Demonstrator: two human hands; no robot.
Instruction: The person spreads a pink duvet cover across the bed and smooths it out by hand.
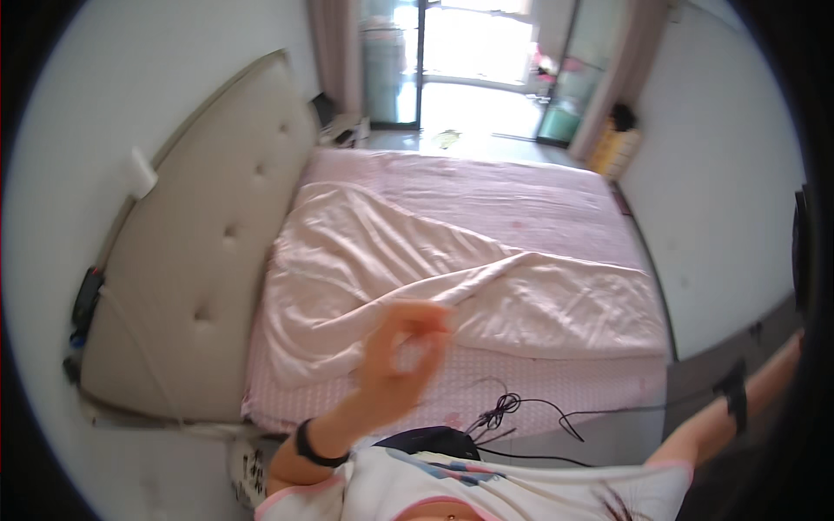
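Note:
My left hand [401, 352] is raised in front of the bed, blurred by motion. Its thumb and fingers curve into a ring, and pale blanket shows through the gap. Whether the tips touch or pinch something small, I cannot tell. A black band circles that wrist. Behind the hand lies a rumpled pale pink blanket [373, 247], spread partly over the pink bed sheet [556, 204]. My right arm reaches out to the right, over a dark surface [699, 386], with a black band on it too. Only a bit of my right hand [796, 344] shows, its fingers hidden at the dark rim.
A beige padded headboard [217, 200] stands at the left. Black cables [499, 412] lie tangled at the bed's near edge and trail rightward. Beyond the bed are glass doors [391, 74] with a bright space behind. A yellow box [615, 152] stands by the right wall.

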